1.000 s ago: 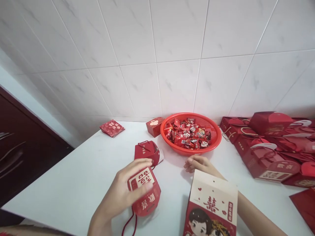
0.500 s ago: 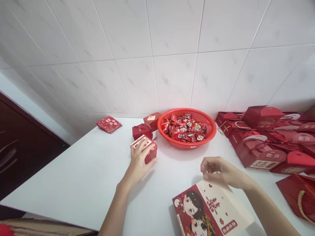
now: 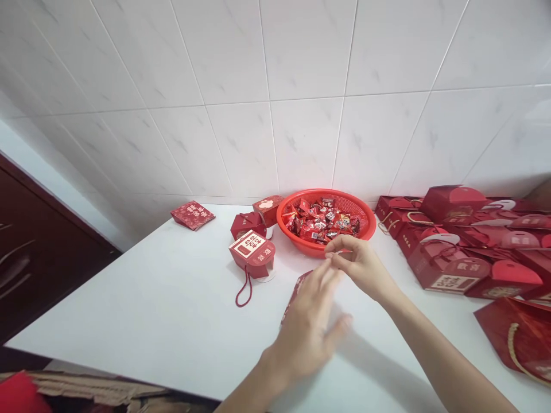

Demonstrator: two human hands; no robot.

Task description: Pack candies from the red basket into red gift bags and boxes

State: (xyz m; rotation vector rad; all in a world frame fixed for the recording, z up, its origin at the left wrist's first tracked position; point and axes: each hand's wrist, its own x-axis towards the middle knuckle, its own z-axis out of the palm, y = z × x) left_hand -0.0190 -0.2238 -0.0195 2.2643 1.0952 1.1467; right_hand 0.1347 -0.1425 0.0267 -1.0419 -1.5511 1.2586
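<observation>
My left hand [image 3: 307, 324], a little blurred, reaches over a red patterned piece [image 3: 296, 291] on the white table, its fingers apart and most of the piece hidden beneath it. My right hand [image 3: 359, 265] is by the front rim of the red basket [image 3: 303, 248], with thumb and index finger pinched; whatever they may hold is too small to make out. Wrapped sweets [image 3: 321, 223] fill the basket. Left of my hands lies a small red box [image 3: 253, 252] with a cream label and a dark red cord loop.
Two more small red boxes, one dark [image 3: 247, 225] and one patterned [image 3: 266, 210], stand left of the basket. A flat red packet [image 3: 193, 215] lies farther left. Many red boxes [image 3: 451, 267] and a rope-handled bag [image 3: 520, 332] fill the right side. A tiled wall rises behind.
My left hand has let go of the small labelled box and moved right and nearer. My right hand has moved left towards the basket. The large cream and red printed piece no longer shows.
</observation>
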